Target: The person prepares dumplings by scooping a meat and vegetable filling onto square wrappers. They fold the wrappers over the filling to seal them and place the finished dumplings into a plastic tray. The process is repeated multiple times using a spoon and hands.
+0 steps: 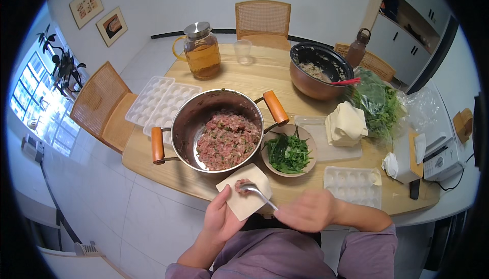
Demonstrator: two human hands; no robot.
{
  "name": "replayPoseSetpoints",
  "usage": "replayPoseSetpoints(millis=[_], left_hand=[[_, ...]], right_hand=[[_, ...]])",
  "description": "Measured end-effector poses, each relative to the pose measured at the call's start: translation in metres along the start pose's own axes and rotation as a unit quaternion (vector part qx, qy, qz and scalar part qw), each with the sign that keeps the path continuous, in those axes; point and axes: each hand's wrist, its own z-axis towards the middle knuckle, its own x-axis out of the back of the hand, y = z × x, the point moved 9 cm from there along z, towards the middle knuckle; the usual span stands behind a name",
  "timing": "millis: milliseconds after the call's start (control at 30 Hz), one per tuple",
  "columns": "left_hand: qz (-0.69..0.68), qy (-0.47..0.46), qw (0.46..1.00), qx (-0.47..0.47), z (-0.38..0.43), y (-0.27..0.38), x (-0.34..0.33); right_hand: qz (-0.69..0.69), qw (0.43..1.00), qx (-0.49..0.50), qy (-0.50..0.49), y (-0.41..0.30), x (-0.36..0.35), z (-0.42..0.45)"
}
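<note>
A square dough wrapper (248, 202) lies across the palm and fingers of my left hand (221, 218), the thumb on its left edge. My right hand (307, 210), slightly blurred, grips the handle of a metal spoon (263, 195). The spoon's bowl touches a small lump of minced meat filling (241, 187) on the wrapper. Just beyond my hands stands a steel pot (178, 141) with wooden handles, holding minced meat (229, 137) flecked with green. Right of it, a plate (269, 166) carries chopped leafy greens (288, 153). A stack of wrappers (345, 124) sits on a plastic tray (313, 151).
Plastic moulded trays (153, 103) lie left of the pot, another (353, 187) at the right. Farther back stand a glass pitcher (202, 57), a plastic cup (243, 51), a dark-lined bowl (313, 84) with red chopsticks and a bottle (358, 48). Bagged greens (376, 103) and a tissue box (407, 160) are at right.
</note>
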Motion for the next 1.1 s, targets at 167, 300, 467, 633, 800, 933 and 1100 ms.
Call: replayPoseSetpoints(millis=[167,300,467,633,800,933,1100], left_hand=[[0.059,0.027,0.998,0.010,0.000,-0.007,-0.002],[0.122,0.037,0.992,-0.011,0.003,-0.008,-0.006],[0.119,0.051,0.992,-0.014,0.008,-0.010,0.004],[0.169,0.077,0.982,-0.030,0.010,-0.010,0.010],[0.218,0.070,0.972,-0.041,0.013,-0.010,0.014],[0.196,0.060,0.978,-0.040,0.015,-0.011,0.019],[0.172,0.072,0.982,-0.019,0.015,-0.012,0.011]], right_hand=[[0.168,0.952,-0.244,0.074,0.053,0.015,-0.017],[0.266,0.872,-0.395,0.112,0.074,0.006,-0.037],[0.306,0.840,-0.426,0.140,0.080,0.003,-0.046],[0.383,0.762,-0.500,0.148,0.090,-0.011,-0.059],[0.467,0.662,-0.567,0.150,0.100,-0.033,-0.074],[0.506,0.604,-0.592,0.169,0.113,-0.048,-0.088],[0.550,0.543,-0.602,0.202,0.120,-0.058,-0.104]])
